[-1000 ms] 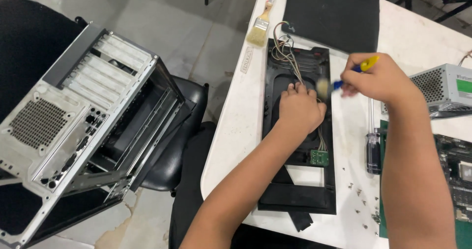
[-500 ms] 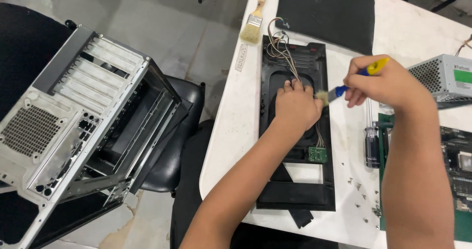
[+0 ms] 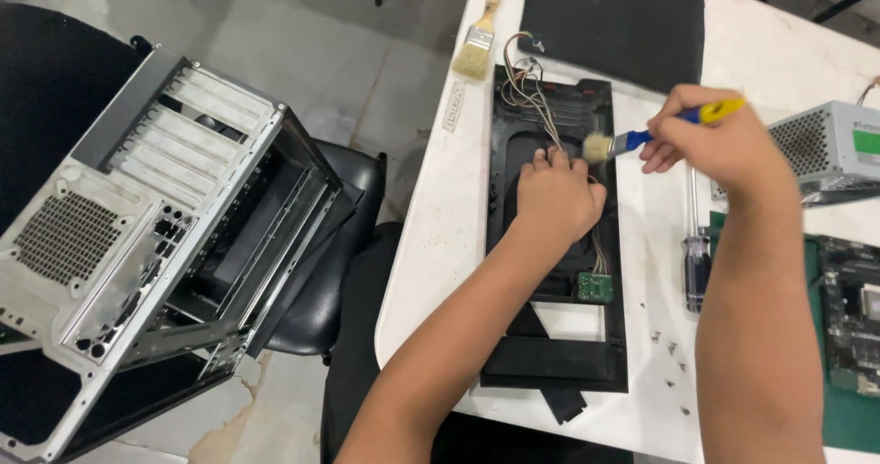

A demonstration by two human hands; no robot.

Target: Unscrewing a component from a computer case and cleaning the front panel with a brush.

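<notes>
Two bare hands work over a long black plastic computer front panel (image 3: 555, 244) lying flat on a white table (image 3: 440, 244) in the centre of the frame. The left hand (image 3: 556, 198) rests palm down on the middle of the panel, fingers close together and pressed against it. The right hand (image 3: 710, 143), in the upper right of the frame, pinches the blue and yellow handle of a small brush (image 3: 642, 134) between thumb and fingers; its pale bristles sit just beyond the left hand's fingertips, over the panel's right side. A bundle of thin coloured wires (image 3: 536, 93) runs along the top of the panel, and a small green circuit board (image 3: 594, 286) sits on it below the left hand.

At the top centre, a wider paintbrush (image 3: 478, 38) lies on the table beside the panel's upper end. A screwdriver (image 3: 696, 244) lies right of the panel, with loose screws (image 3: 669, 349) below it. A grey power supply (image 3: 830, 152) sits at the right edge, and a motherboard (image 3: 852, 317) lies below it. On the left, an open metal computer case (image 3: 137, 244) rests on a black chair (image 3: 339, 244).
</notes>
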